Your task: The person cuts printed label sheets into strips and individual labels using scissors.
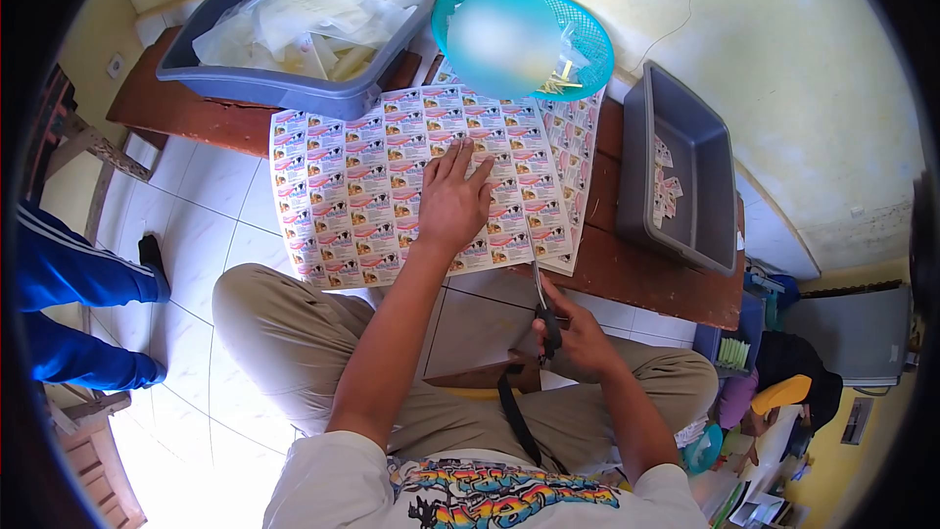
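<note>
My left hand [455, 198] lies flat on a large sheet of printed labels [392, 176], its fingers apart and pointing to the back. Black-handled scissors [548, 329] are in my right hand [578, 335], at the sheet's front edge. The blades point up at the sheet near its right side. Beneath this sheet, more printed sheets [576, 127] show at the right. The sheets rest on a brown wooden bench [685, 299], and their front part overhangs it.
A blue-grey tub [284, 88] of clear plastic bags stands back left. Beside it is a turquoise basket [587, 34]. A grey bin [705, 167] with small cut labels sits right. One person's blue-clad legs [83, 264] are at left; another person [793, 382] is at far right.
</note>
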`<state>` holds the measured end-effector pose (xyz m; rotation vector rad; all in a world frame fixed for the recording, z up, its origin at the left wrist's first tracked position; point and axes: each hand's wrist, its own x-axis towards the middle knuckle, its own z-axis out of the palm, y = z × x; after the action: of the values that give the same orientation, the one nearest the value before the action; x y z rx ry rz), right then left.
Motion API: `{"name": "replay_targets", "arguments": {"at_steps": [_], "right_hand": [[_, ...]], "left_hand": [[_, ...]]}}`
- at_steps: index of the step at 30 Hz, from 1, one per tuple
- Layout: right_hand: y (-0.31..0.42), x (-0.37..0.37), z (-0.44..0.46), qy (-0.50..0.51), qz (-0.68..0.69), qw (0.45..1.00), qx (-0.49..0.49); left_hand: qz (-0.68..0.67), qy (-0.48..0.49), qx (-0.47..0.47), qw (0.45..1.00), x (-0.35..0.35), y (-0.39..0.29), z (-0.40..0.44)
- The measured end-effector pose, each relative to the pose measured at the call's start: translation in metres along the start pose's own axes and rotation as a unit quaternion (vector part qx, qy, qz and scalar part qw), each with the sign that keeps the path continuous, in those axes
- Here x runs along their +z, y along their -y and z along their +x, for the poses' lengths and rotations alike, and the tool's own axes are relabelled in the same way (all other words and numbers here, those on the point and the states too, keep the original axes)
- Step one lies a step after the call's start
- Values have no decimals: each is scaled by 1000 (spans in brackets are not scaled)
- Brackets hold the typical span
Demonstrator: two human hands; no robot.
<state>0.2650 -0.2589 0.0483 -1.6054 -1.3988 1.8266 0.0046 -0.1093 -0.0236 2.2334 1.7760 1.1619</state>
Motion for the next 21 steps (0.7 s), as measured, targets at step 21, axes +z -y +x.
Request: {"name": "replay_targets", "arguments": {"at_steps": [21], "right_hand": [[20, 1, 18, -40, 51, 998, 14]], "left_hand": [[-12, 8, -6, 1000, -1, -1, -1]]}}
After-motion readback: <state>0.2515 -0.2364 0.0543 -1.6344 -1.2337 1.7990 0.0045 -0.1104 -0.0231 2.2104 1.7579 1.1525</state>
